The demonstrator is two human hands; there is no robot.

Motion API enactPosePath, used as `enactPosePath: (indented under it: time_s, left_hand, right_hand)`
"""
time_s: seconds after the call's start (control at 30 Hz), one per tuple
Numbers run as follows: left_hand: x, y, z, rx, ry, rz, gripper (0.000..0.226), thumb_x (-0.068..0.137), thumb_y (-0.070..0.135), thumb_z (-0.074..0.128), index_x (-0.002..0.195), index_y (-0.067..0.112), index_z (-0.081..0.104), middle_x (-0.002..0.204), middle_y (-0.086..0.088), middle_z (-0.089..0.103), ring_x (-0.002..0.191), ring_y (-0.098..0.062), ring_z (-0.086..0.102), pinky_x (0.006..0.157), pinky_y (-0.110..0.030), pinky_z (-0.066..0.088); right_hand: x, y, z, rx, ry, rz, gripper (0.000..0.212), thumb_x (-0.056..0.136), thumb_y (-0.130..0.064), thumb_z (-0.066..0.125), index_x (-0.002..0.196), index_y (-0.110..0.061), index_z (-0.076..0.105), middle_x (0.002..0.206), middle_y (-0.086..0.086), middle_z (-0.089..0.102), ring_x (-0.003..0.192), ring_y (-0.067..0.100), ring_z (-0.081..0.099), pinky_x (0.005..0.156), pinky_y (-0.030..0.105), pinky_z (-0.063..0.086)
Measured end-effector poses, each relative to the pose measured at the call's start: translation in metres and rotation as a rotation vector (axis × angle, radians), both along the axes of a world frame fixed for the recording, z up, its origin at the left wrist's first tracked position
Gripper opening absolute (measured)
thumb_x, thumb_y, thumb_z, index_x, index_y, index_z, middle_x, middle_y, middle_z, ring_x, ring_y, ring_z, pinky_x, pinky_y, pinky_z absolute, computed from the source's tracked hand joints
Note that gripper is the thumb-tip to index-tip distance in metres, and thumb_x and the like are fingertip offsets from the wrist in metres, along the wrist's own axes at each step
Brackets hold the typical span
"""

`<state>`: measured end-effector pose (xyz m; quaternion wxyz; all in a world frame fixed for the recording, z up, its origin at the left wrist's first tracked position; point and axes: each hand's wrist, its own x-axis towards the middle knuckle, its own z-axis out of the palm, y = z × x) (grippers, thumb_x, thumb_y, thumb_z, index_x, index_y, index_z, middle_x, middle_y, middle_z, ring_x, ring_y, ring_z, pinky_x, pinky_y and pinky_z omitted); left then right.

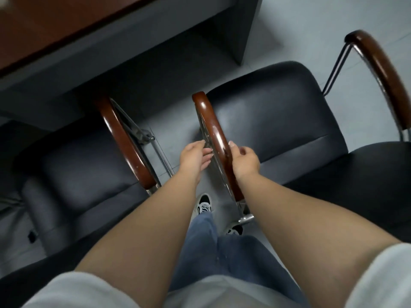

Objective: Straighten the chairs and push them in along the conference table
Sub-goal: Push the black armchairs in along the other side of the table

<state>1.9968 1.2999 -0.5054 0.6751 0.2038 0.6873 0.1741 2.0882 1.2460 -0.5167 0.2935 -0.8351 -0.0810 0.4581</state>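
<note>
Two black padded chairs with brown wooden armrests stand side by side before the conference table (55,25). The left chair (84,161) has its seat partly under the table edge. The right chair (278,116) stands further out and is turned at an angle. Both my hands flank its near armrest (211,121). My left hand (193,156) is on the armrest's left side, fingers spread and reaching toward the chrome frame below it. On the other side, my right hand (244,160) has loosely curled fingers and its thumb touches the wood. Neither hand wraps the armrest.
The left chair's armrest (124,143) lies close beside the right chair's, with a narrow strip of grey floor between them where my shoes (203,204) stand. A grey table leg panel (233,30) rises beyond the right chair. The right chair's far armrest (382,72) is at the right edge.
</note>
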Motion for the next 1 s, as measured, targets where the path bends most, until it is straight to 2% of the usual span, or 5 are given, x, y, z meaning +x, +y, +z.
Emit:
enactPosePath:
  time_s: [0.23,0.4,0.6,0.73,1.0]
  left_hand:
    - [-0.023,-0.037,0.08,0.32,-0.009,0.034,0.014,0.095,0.019,0.048,0.083,0.017,0.055,0.073,0.001,0.061,0.065,-0.01,0.057,0.063,-0.02,0.045]
    - [-0.048,-0.087,0.124,0.577,0.106,-0.108,0.02,0.096,0.02,0.047,0.109,0.011,0.059,0.085,0.0,0.062,0.08,-0.01,0.06,0.071,-0.02,0.049]
    - [-0.063,-0.15,0.169,0.759,0.156,-0.131,0.013,0.094,0.018,0.05,0.1,0.014,0.061,0.089,-0.002,0.064,0.086,-0.012,0.061,0.076,-0.021,0.049]
    - [-0.066,-0.193,0.2,0.886,0.113,-0.194,0.011,0.094,0.018,0.05,0.091,0.021,0.061,0.083,0.003,0.064,0.081,-0.006,0.061,0.073,-0.018,0.049]
    - [-0.093,-0.266,0.225,0.981,-0.021,-0.317,0.019,0.094,0.014,0.05,0.081,0.017,0.062,0.075,-0.001,0.064,0.072,-0.008,0.062,0.068,-0.016,0.048]
  right_hand:
    - [-0.025,-0.016,0.08,0.317,-0.151,0.164,0.024,0.094,-0.036,0.05,0.101,-0.014,0.056,0.086,-0.004,0.054,0.073,0.012,0.05,0.065,0.016,0.036]
    - [-0.038,-0.057,0.115,0.508,-0.057,0.234,0.013,0.091,-0.027,0.058,0.097,-0.016,0.055,0.082,-0.007,0.055,0.08,0.011,0.054,0.067,0.02,0.043]
    - [-0.041,-0.111,0.172,0.718,-0.055,0.315,0.008,0.088,-0.016,0.062,0.088,-0.019,0.055,0.078,-0.01,0.055,0.072,0.003,0.052,0.066,0.015,0.043]
    - [-0.036,-0.156,0.211,0.786,-0.049,0.449,0.005,0.089,-0.017,0.061,0.09,-0.013,0.058,0.08,-0.001,0.06,0.072,0.01,0.057,0.072,0.025,0.05]
    - [-0.041,-0.26,0.238,0.804,-0.058,0.38,0.018,0.088,-0.023,0.063,0.072,-0.015,0.058,0.063,-0.001,0.058,0.054,0.006,0.051,0.048,0.009,0.042]
